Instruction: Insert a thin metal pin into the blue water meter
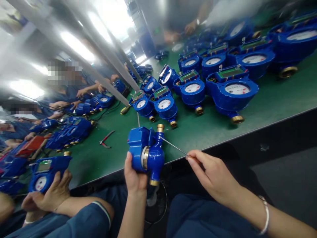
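Hands of a co-worker (47,195) sit at the far left edge of the green counter (198,132), wrapped around a blue water meter (46,172) with its dial facing up. Past them along the counter lie a red tray (32,145), a cluster of blue meters (71,130) and small red-handled pliers (106,138); further back, other seated people work on more meters.

Near the middle, the person's left hand (135,177) is closed around the underside of a blue water meter body (146,152), thumb up against its left face, holding it just off the near edge of the counter. That meter is turned on its side, with one brass threaded end (160,127) pointing up and the other brass end (154,182) pointing down.

To the right, the right hand (213,177) pinches a thin metal wire (173,146) between thumb and fingertips, the other fingers curled loosely. The wire runs up and left, its far end reaching the meter just below the upper brass end. A silver bracelet (265,215) circles the right wrist.

Beyond, rows of finished blue meters (230,89) with white dials stand across the right half of the counter.
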`<action>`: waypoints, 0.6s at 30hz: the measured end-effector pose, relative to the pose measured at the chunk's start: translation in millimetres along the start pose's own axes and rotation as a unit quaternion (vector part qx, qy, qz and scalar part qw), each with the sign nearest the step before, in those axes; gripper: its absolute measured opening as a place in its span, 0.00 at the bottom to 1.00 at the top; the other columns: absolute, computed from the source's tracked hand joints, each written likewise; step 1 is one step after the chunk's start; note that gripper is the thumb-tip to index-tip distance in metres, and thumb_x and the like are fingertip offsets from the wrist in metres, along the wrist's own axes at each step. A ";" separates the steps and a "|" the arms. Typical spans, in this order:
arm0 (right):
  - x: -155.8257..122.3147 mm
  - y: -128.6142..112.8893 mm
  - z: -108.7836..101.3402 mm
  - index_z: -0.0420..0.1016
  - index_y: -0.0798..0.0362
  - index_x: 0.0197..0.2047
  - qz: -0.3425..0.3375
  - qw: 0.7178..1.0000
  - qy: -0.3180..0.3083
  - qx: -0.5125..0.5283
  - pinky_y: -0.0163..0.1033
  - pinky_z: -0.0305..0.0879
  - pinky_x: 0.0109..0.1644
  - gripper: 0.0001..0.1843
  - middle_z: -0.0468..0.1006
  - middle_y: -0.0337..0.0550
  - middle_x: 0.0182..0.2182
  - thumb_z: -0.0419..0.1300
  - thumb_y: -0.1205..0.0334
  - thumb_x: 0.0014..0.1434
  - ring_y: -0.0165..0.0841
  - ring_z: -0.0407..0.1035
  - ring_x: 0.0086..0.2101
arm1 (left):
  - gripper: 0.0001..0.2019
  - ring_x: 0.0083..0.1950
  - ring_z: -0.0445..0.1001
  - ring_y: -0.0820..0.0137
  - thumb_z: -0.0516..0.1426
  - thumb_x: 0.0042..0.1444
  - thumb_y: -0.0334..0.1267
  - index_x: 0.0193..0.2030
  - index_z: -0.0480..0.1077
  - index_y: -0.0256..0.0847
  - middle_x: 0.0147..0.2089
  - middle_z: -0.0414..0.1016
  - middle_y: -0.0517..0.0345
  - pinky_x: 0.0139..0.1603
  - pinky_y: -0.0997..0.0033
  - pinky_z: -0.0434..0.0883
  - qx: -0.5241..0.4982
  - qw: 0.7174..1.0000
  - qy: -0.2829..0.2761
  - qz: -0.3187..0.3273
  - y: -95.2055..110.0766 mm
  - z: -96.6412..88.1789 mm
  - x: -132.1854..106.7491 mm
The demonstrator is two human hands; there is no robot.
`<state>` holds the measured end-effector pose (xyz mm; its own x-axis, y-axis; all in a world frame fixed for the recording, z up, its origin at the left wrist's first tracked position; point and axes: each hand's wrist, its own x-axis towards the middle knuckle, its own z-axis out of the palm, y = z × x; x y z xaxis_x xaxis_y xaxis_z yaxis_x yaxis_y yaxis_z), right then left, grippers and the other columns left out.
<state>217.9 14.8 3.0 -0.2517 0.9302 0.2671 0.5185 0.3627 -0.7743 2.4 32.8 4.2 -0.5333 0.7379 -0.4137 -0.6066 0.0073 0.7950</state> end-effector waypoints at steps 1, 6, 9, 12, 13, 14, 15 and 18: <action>2.1 -2.7 5.5 0.64 0.51 0.33 0.010 0.999 0.013 0.031 0.35 0.61 0.29 0.13 0.70 0.37 0.24 0.44 0.61 0.67 0.29 0.67 0.25 | 0.14 0.34 0.78 0.66 0.61 0.51 0.45 0.41 0.74 0.41 0.36 0.80 0.57 0.36 0.65 0.77 -0.006 1.000 0.000 -0.007 -0.5 -0.4 -1.4; 34.9 -24.7 37.1 0.55 0.48 0.29 0.033 0.999 -0.031 -0.019 0.38 0.57 0.30 0.17 0.65 0.38 0.27 0.58 0.49 0.57 0.33 0.63 0.27 | 0.20 0.34 0.76 0.70 0.67 0.44 0.48 0.39 0.74 0.35 0.35 0.79 0.54 0.33 0.77 0.72 0.053 0.995 -0.050 0.074 -2.6 -5.3 0.8; 52.8 -29.0 54.1 0.56 0.49 0.30 0.076 0.991 -0.111 -0.004 0.38 0.58 0.32 0.22 0.67 0.37 0.28 0.67 0.52 0.47 0.34 0.64 0.29 | 0.22 0.29 0.74 0.72 0.68 0.40 0.51 0.35 0.75 0.34 0.30 0.77 0.56 0.30 0.78 0.71 0.080 0.989 -0.052 0.109 1.6 -8.4 7.2; 56.7 -27.5 67.2 0.55 0.48 0.29 0.108 0.983 -0.125 0.084 0.37 0.57 0.32 0.22 0.68 0.35 0.26 0.68 0.56 0.45 0.33 0.65 0.28 | 0.21 0.26 0.72 0.73 0.69 0.38 0.51 0.31 0.75 0.34 0.27 0.76 0.57 0.29 0.77 0.70 0.090 0.988 -0.043 0.121 6.4 -10.8 14.3; 55.7 -27.5 70.6 0.56 0.48 0.29 0.121 0.980 -0.117 0.107 0.37 0.58 0.32 0.21 0.69 0.35 0.26 0.68 0.56 0.45 0.33 0.65 0.28 | 0.21 0.27 0.72 0.73 0.68 0.38 0.51 0.31 0.75 0.34 0.27 0.76 0.57 0.29 0.76 0.70 0.092 0.988 -0.048 0.115 6.0 -11.6 15.7; 54.3 -28.1 73.5 0.56 0.48 0.30 0.135 0.977 -0.107 0.125 0.37 0.58 0.31 0.21 0.69 0.34 0.26 0.68 0.56 0.44 0.33 0.65 0.28 | 0.22 0.27 0.72 0.73 0.68 0.39 0.51 0.32 0.75 0.34 0.28 0.76 0.56 0.29 0.76 0.70 0.092 0.989 -0.055 0.104 4.2 -12.6 16.2; 52.6 -29.2 76.0 0.55 0.48 0.30 0.149 0.974 -0.099 0.140 0.36 0.58 0.30 0.22 0.69 0.33 0.24 0.68 0.56 0.44 0.32 0.65 0.26 | 0.22 0.27 0.72 0.72 0.67 0.39 0.51 0.33 0.75 0.34 0.29 0.76 0.56 0.29 0.76 0.70 0.088 0.990 -0.062 0.090 1.1 -13.9 15.6; 47.2 -33.3 81.6 0.55 0.48 0.30 0.181 0.961 -0.092 0.188 0.34 0.57 0.25 0.22 0.64 0.27 0.18 0.67 0.56 0.43 0.28 0.60 0.19 | 0.22 0.28 0.73 0.70 0.65 0.41 0.55 0.34 0.74 0.36 0.29 0.76 0.55 0.29 0.73 0.70 0.058 0.996 -0.042 0.053 -7.4 -23.3 12.7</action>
<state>122.1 42.0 -5.4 -0.2685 0.9534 -0.1376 0.2765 -0.0605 -0.9591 -13.6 26.4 -17.3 -0.5359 0.7930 -0.2897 -0.4749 0.0006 0.8800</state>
